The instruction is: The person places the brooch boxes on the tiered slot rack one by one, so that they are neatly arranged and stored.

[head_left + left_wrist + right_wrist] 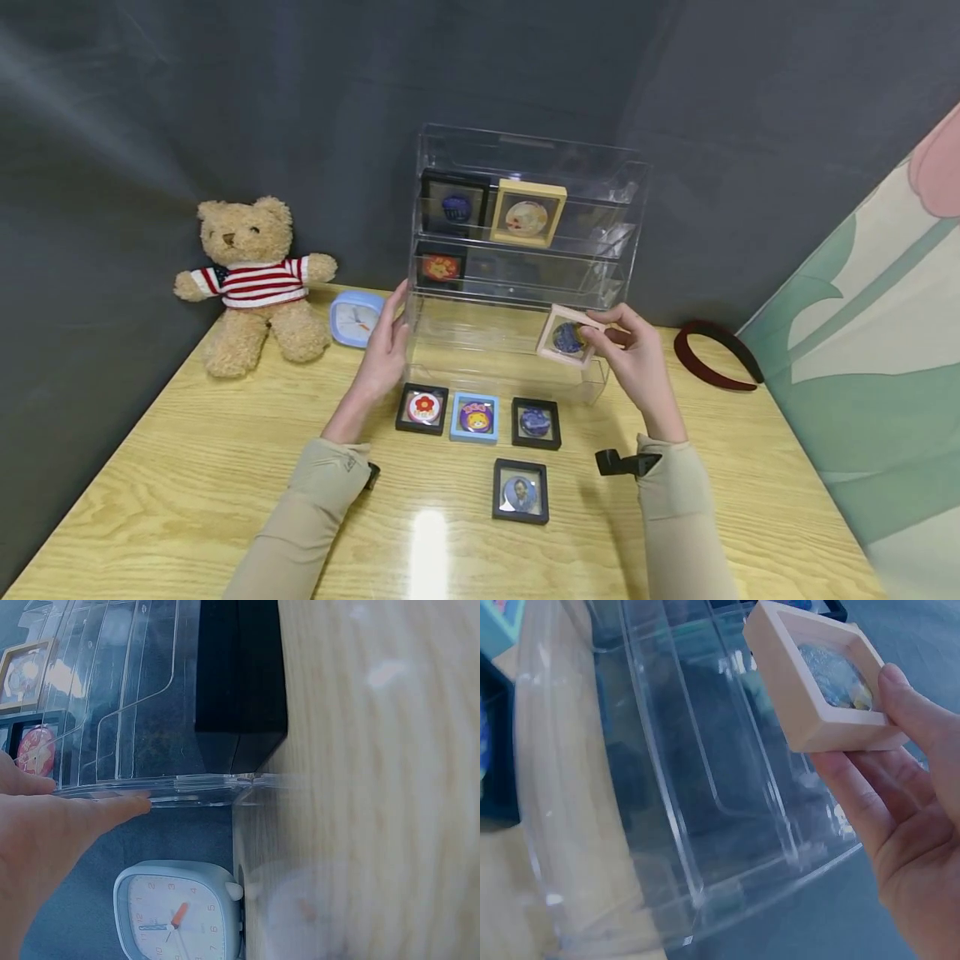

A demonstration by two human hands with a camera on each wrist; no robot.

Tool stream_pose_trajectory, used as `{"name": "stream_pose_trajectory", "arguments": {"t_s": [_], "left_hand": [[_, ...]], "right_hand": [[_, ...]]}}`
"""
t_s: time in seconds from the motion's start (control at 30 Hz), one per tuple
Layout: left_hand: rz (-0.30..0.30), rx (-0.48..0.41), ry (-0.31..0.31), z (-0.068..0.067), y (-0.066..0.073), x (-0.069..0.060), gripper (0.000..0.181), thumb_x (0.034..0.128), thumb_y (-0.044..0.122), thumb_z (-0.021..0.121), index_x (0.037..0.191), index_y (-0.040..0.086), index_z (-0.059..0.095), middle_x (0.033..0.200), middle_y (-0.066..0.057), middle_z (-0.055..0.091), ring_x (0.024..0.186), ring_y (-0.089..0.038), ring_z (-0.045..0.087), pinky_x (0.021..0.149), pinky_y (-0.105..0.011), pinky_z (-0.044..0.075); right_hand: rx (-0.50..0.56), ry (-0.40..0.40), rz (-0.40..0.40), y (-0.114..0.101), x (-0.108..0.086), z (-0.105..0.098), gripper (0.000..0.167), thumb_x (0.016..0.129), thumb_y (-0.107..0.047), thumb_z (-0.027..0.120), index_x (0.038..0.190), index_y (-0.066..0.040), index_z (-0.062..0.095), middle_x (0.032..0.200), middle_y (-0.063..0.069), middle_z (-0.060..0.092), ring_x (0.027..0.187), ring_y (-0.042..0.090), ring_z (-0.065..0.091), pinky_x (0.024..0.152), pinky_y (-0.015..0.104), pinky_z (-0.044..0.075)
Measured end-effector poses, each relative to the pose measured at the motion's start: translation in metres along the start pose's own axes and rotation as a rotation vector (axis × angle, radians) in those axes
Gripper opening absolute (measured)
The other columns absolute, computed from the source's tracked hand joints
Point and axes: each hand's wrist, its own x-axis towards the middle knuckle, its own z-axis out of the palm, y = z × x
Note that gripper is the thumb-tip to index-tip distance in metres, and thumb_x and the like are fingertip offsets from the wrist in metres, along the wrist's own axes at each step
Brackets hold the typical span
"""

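Observation:
My right hand (637, 358) pinches a pale pink display frame (553, 340) by its right side, thumb on the front. A round dark blue badge sits inside the frame, partly behind the thumb in the head view. The frame is held tilted before the lower tiers of a clear acrylic display rack (525, 293). My left hand (384, 354) rests against the rack's left side with its visible fingers fairly straight. On the rack's tiers stand a black frame with a blue badge (456, 208), a yellow frame (528, 185) and a black frame with a red badge (441, 267).
Before the rack lie black frames with a flower badge (424, 407), a blue-purple badge (536, 422) and a portrait badge (520, 493), plus a light blue frame (475, 417). A teddy bear (258, 283) and blue alarm clock (354, 319) stand left; a dark red headband (701, 371) lies right.

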Motion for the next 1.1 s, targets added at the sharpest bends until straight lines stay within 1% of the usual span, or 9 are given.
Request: {"name": "stream_pose_trajectory", "arguments": {"t_s": [0.2,0.47,0.6,0.7,0.77,0.83,0.93,1.0,1.1], "left_hand": [[-0.001,-0.006,-0.001,0.000,-0.002,-0.001,0.068,0.1070,-0.016,0.028,0.171,0.006,0.020,0.175,-0.021,0.016,0.156,-0.050,0.025,0.130,-0.051,0.025],[0.008,-0.004,0.008,0.000,-0.002,-0.001,0.068,0.1065,-0.017,0.030,0.170,0.005,0.021,0.175,-0.022,0.018,0.156,-0.048,0.028,0.130,-0.050,0.028],[0.015,0.006,0.005,0.000,-0.004,0.000,0.067,0.1066,-0.017,0.029,0.170,0.004,0.021,0.174,-0.023,0.017,0.155,-0.052,0.027,0.130,-0.050,0.027],[0.021,0.007,0.005,0.000,-0.004,0.000,0.066,0.1064,-0.017,0.029,0.169,0.002,0.021,0.174,-0.024,0.018,0.154,-0.054,0.027,0.130,-0.051,0.027],[0.023,0.006,0.007,0.000,-0.003,0.000,0.067,0.1060,-0.018,0.029,0.169,0.002,0.021,0.174,-0.024,0.018,0.154,-0.054,0.027,0.130,-0.051,0.028],[0.026,0.000,0.005,0.000,-0.003,0.000,0.067,0.1057,-0.018,0.030,0.169,0.002,0.021,0.174,-0.024,0.018,0.154,-0.054,0.027,0.130,-0.051,0.028],[0.026,-0.003,0.004,0.000,-0.002,0.001,0.068,0.1055,-0.019,0.030,0.169,0.002,0.021,0.174,-0.024,0.018,0.155,-0.053,0.027,0.130,-0.051,0.027],[0.025,-0.004,0.003,0.000,-0.002,0.002,0.068,0.1057,-0.018,0.029,0.169,0.002,0.021,0.174,-0.024,0.018,0.155,-0.053,0.027,0.130,-0.052,0.027],[0.020,-0.001,0.004,-0.001,-0.002,0.002,0.067,0.1058,-0.018,0.029,0.169,0.002,0.021,0.174,-0.023,0.018,0.155,-0.051,0.028,0.130,-0.051,0.028]], "right_hand": [[-0.034,0.030,-0.042,-0.007,0.022,0.010,0.011,0.099,0.005,0.072,0.110,0.008,0.072,0.108,0.013,0.074,0.076,0.003,0.071,0.071,0.017,0.063],[-0.001,0.013,-0.077,-0.017,0.048,0.026,0.014,0.099,0.003,0.073,0.111,0.008,0.071,0.115,0.021,0.073,0.076,0.004,0.072,0.069,0.020,0.063],[0.002,-0.005,-0.090,-0.020,0.060,0.033,0.015,0.100,0.002,0.073,0.113,0.007,0.071,0.116,0.022,0.074,0.076,0.005,0.072,0.060,0.019,0.055],[-0.010,-0.006,-0.104,-0.023,0.070,0.039,0.016,0.100,-0.001,0.074,0.114,0.006,0.071,0.114,0.020,0.076,0.075,0.005,0.072,0.051,0.020,0.043],[-0.013,-0.002,-0.110,-0.024,0.077,0.042,0.016,0.099,-0.002,0.074,0.113,0.006,0.071,0.113,0.020,0.077,0.075,0.003,0.072,0.050,0.020,0.041],[-0.009,0.008,-0.112,-0.026,0.082,0.046,0.016,0.099,-0.002,0.075,0.111,0.007,0.070,0.118,0.020,0.076,0.079,0.001,0.072,0.054,0.017,0.047],[0.001,0.024,-0.112,-0.027,0.089,0.050,0.016,0.098,-0.001,0.076,0.108,0.008,0.069,0.124,0.020,0.075,0.086,-0.001,0.073,0.070,0.016,0.058],[0.004,0.037,-0.114,-0.026,0.093,0.054,0.017,0.096,-0.001,0.077,0.108,0.009,0.069,0.126,0.020,0.074,0.089,-0.001,0.072,0.079,0.017,0.061],[-0.008,0.054,-0.105,-0.024,0.097,0.061,0.019,0.095,-0.003,0.079,0.108,0.008,0.070,0.124,0.018,0.075,0.090,-0.002,0.071,0.083,0.018,0.061]]}}
